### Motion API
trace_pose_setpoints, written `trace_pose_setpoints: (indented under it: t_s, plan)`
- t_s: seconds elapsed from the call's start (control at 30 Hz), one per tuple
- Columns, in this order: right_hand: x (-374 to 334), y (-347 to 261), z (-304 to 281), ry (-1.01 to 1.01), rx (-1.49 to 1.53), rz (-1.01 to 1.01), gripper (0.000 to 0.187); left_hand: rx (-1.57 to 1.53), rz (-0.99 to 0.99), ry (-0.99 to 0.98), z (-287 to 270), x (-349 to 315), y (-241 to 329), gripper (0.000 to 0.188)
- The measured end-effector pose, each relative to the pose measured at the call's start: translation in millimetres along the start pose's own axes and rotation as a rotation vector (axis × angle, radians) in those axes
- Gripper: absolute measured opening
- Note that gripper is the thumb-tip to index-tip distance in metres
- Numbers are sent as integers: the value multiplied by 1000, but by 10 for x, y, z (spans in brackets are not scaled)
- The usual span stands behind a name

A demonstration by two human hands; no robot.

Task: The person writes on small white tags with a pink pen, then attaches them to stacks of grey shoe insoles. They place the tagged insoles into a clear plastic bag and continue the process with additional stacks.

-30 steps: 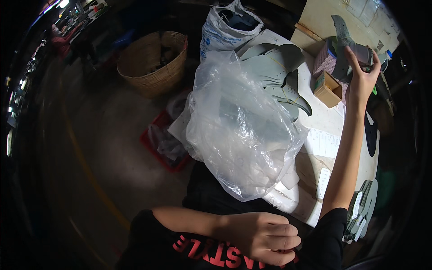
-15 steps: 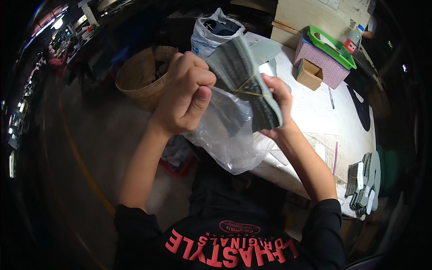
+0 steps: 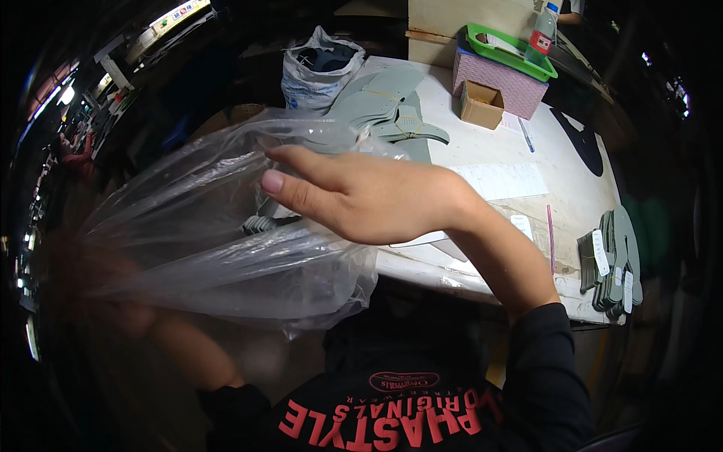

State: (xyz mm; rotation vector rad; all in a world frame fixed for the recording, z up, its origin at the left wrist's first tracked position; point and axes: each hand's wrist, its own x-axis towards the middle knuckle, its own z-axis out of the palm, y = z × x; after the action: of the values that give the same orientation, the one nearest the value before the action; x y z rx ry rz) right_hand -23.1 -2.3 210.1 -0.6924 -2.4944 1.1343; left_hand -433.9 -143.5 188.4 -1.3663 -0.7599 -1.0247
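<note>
A clear plastic bag (image 3: 226,279) stretches from the far left to the middle, its film pulled into taut folds. My left hand (image 3: 120,294), blurred and dim, grips the bag's gathered left end. Across the bag's right part reaches my right hand (image 3: 384,196), back up. Its thumb and forefinger are stretched out and apart; the other fingers are hidden. Through the film, just below the right thumb, shows the layered edge of a grey-green stack of cut pieces (image 3: 260,224). Most of that stack is hidden by the hand and the film.
The white table (image 3: 482,279) carries grey-green cut pieces (image 3: 376,98), another tagged stack (image 3: 614,260), a paper sheet (image 3: 504,181), a pen (image 3: 526,135) and a small carton (image 3: 482,104). A filled white sack (image 3: 316,83) stands behind. A green tray (image 3: 501,49) with a bottle (image 3: 541,34) tops a patterned box.
My left hand has swung left and down, drawing the bag out. The banded stack, earlier raised in my right hand, now shows partly through the bag. My right hand has moved left, fingers extended.
</note>
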Motion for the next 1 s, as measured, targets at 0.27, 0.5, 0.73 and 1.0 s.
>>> trace_pose_setpoints:
  t_s: [0.27, 0.5, 0.73, 1.0]
  plan:
    - [-132, 1063, -557, 641, -302, -46, 32, -8, -111, -222, -168, 48, 58, 52]
    - [-475, 1792, -563, 560, -508, 118, 30, -363, -367, -109, -176, -52, 324, 58]
    - [-139, 878, 67, 706, 378, -524, 37, -300, -247, -81, -224, 24, 810, 45]
    - [-300, 432, 1018, -343, 64, 26, 24, -548, -166, -299, -204, -117, 568, 37]
